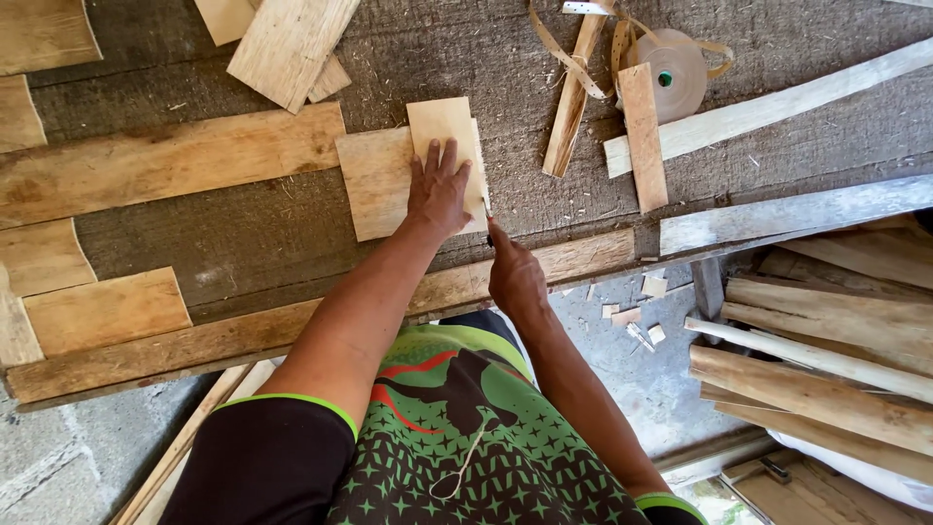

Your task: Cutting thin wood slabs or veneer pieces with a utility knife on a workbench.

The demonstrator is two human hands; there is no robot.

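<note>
pale, thin rectangular wood veneer sheets (442, 146) are lying stacked near the front edge of the rough grey-brown wooden workbench (243, 233), and i am watching the left hand (439, 190) lying flat on top of them, fingers spread, palm pressing down rather than pinching anything. the smaller top sheet is running its long axis away from the body, toward the back of the bench, and its right edge is lying just beside the left thumb side. the right hand (515, 277) is coming up from the front edge, closed around something slim whose tip (488, 209) is touching that right edge; i cannot tell what kind of tool it is, since the hand is hiding most of it. so the stack is sitting directly under the left hand and just beyond the right one. a roll of tan paper tape (675, 73) is resting well apart toward the back right corner, among loose wooden slats (643, 136).
</note>
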